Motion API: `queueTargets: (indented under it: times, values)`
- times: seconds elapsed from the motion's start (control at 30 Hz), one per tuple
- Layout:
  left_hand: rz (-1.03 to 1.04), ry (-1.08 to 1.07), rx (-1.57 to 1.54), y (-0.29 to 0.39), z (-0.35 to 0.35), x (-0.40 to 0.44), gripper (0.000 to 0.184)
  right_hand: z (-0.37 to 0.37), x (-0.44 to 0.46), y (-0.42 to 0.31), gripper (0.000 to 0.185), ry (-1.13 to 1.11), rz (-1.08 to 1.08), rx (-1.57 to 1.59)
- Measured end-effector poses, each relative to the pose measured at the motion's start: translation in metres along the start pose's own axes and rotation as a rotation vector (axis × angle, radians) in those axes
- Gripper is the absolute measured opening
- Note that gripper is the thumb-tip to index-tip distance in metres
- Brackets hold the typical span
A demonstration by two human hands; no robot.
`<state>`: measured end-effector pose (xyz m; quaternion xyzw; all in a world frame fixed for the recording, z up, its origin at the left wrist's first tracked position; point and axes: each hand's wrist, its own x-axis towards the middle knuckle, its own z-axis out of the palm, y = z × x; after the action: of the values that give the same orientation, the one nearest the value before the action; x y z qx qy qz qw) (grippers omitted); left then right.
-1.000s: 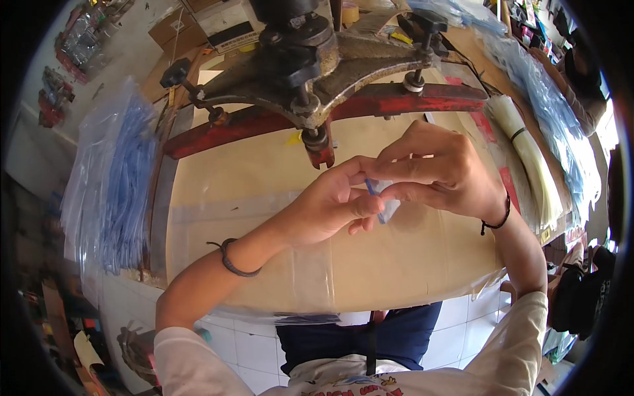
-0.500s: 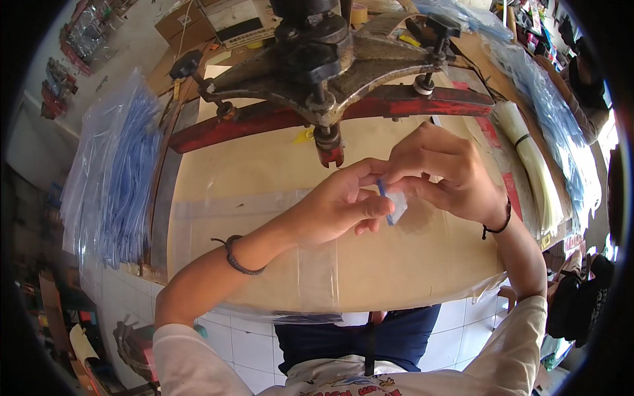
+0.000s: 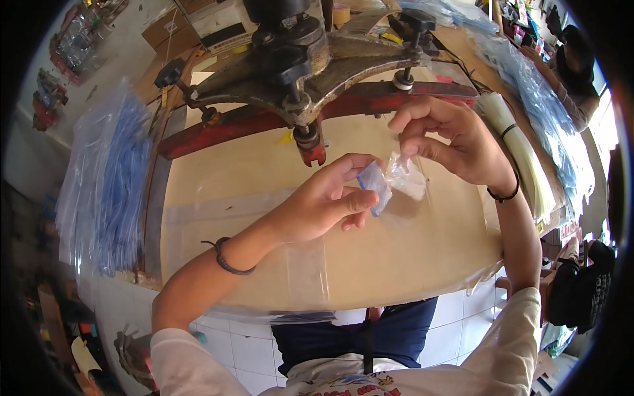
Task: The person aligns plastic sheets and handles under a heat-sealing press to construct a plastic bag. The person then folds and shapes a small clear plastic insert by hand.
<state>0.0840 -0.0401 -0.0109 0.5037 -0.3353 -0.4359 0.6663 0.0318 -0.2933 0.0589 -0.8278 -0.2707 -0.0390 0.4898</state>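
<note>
Above the tan board, my left hand [image 3: 333, 201] pinches a small folded piece of bluish plastic film [image 3: 374, 187] between thumb and fingers. To its right is a crumpled piece of clear plastic film [image 3: 407, 177], its upper edge at the thumb tip of my right hand [image 3: 452, 142]. The fingers of that hand are curled, the index finger lifted off the thumb. Both pieces hang close together, and whether they are joined I cannot tell. A long clear plastic sheet [image 3: 310, 264] lies flat on the board under my left forearm.
A metal press head with a red bar [image 3: 238, 129] spans the tan board [image 3: 409, 264] just beyond my hands. Stacks of bluish plastic bags lie at left [image 3: 122, 191] and right [image 3: 528, 86]. A strapped pale roll [image 3: 518, 148] rests nearby. Another person [image 3: 571, 86] is at far right.
My hands have moved apart, the right one up and away. The clear film is now spread out between them, and the bluish piece in my left hand shows its broad side.
</note>
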Motion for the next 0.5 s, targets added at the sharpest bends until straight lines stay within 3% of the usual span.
queueTargets:
  times: [0.27,0.37,0.47,0.5]
  values:
    - [0.004,0.042,-0.027,-0.001,0.0,0.001,0.055,-0.003,-0.002,0.005,0.021,-0.028,0.066,-0.047]
    - [0.001,0.064,-0.018,0.0,0.0,0.001,0.055,-0.016,0.001,-0.01,0.019,-0.343,0.419,-0.246]
    - [-0.021,0.087,0.034,0.0,0.001,0.0,0.055,-0.009,0.004,-0.007,0.019,-0.471,0.516,-0.239]
    - [-0.03,0.092,0.049,0.0,0.003,-0.001,0.055,-0.006,0.001,-0.003,0.018,-0.441,0.408,-0.294]
